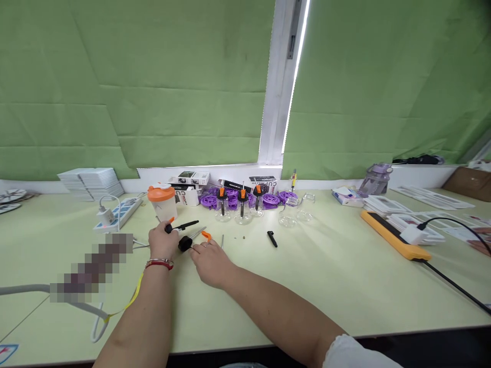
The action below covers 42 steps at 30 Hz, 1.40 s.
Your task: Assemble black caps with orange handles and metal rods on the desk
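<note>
My left hand [163,241] is closed on a small black part [169,228] with an orange tip; its far side is hidden by my fingers. Just right of those fingers, a slim black lever [188,225] points away from the hand. My right hand [211,261] lies low on the table, fingers bent together; what they pinch, if anything, is hidden. An orange clip [206,235] touches or nearly touches its fingertips. Between the hands are a round black knob [185,243] and a thin metal rod [198,231]. Another metal pin [222,242] lies right of the orange clip.
Several clear cups with orange-and-black tops [242,204] stand before purple plastic parts [271,200]. A black lever [272,239] lies to the right. An orange-lidded shaker [162,200] and a white power strip [118,213] are left; a yellow power strip [395,236] is right.
</note>
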{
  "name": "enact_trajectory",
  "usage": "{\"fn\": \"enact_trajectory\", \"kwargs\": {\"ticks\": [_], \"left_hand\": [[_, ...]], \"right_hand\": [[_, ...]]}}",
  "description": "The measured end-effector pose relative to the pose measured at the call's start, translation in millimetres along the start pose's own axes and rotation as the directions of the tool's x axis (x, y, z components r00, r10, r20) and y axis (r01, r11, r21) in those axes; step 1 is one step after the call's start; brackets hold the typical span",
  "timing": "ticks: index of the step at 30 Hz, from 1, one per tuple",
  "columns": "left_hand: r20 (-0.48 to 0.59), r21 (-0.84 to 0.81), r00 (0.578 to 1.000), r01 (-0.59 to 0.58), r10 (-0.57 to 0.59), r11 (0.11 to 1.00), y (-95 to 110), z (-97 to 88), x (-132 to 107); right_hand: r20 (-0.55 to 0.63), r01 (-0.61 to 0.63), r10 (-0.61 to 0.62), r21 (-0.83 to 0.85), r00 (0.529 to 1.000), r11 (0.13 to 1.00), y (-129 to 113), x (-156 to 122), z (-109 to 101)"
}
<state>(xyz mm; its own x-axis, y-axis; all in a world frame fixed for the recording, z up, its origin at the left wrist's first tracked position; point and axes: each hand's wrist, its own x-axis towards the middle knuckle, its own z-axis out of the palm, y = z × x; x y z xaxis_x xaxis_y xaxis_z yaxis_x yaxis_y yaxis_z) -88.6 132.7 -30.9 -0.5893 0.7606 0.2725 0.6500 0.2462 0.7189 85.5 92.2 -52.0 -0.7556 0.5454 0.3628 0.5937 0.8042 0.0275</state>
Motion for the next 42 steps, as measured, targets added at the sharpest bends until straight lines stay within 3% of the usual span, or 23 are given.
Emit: {"fn": "enact_trajectory", "kwargs": {"ticks": [4, 7, 12, 16, 19, 22, 24, 26, 28, 30, 32, 35, 42], "left_hand": [[-0.218, -0.137, 0.965, -0.177, 0.144, 0.975, 13, -2.2, -9], [-0.271, -0.228, 0.924, -0.334, 0.27, 0.915, 23, -1.2, -19], [-0.246, -0.317, 0.875, -0.479, 0.417, 0.819, 36, 4.0, -35], [-0.209, -0.342, 0.85, -0.527, 0.484, 0.778, 37, 6.7, -40], [-0.181, -0.368, 0.858, -0.513, 0.481, 0.776, 37, 6.6, -41], [-0.15, -0.43, 0.884, -0.462, 0.443, 0.775, 36, 7.4, -43], [-0.114, -0.494, 0.907, -0.407, 0.406, 0.768, 38, 9.1, -45], [-0.056, -0.57, 0.921, -0.346, 0.385, 0.745, 41, 11.2, -51], [0.022, -0.647, 0.911, -0.302, 0.413, 0.7, 47, 13.0, -58], [0.087, -0.701, 0.866, -0.299, 0.493, 0.647, 54, 14.7, -68], [0.118, -0.722, 0.797, -0.341, 0.592, 0.602, 60, 16.6, -78], [0.154, -0.704, 0.699, -0.418, 0.698, 0.574, 64, 19.9, -88], [0.222, -0.461, 0.581, -0.645, 0.783, 0.61, 61, 19.8, -96]], "right_hand": [[0.016, -0.013, 0.013, 0.022, 1.0, 1.0, 1, 3, 2], [0.025, -0.003, 0.002, 0.046, 1.0, 0.999, 2, 8, 2], [0.145, 0.035, -0.045, 0.068, 0.988, 0.997, 2, 18, -2], [0.234, 0.035, -0.056, 0.092, 0.971, 0.995, 3, 21, -4], [0.161, 0.03, -0.055, 0.156, 0.985, 0.987, 7, 12, -11], [0.06, -0.03, 0.01, 0.329, 0.998, 0.944, 17, -8, -23], [0.063, -0.146, 0.132, 0.48, 0.989, 0.865, 30, -26, -32], [0.126, -0.331, 0.331, 0.645, 0.935, 0.689, 45, -43, -41], [0.21, -0.431, 0.51, 0.825, 0.834, 0.365, 61, -58, -50], [0.313, -0.396, 0.584, 0.918, 0.749, 0.016, 76, -70, -58], [0.351, -0.295, 0.57, 0.936, 0.743, -0.193, 87, -80, -64], [0.342, -0.223, 0.572, 0.937, 0.746, -0.27, 95, -88, -66], [0.27, -0.237, 0.615, 0.962, 0.741, -0.136, 92, -89, -59]]}}
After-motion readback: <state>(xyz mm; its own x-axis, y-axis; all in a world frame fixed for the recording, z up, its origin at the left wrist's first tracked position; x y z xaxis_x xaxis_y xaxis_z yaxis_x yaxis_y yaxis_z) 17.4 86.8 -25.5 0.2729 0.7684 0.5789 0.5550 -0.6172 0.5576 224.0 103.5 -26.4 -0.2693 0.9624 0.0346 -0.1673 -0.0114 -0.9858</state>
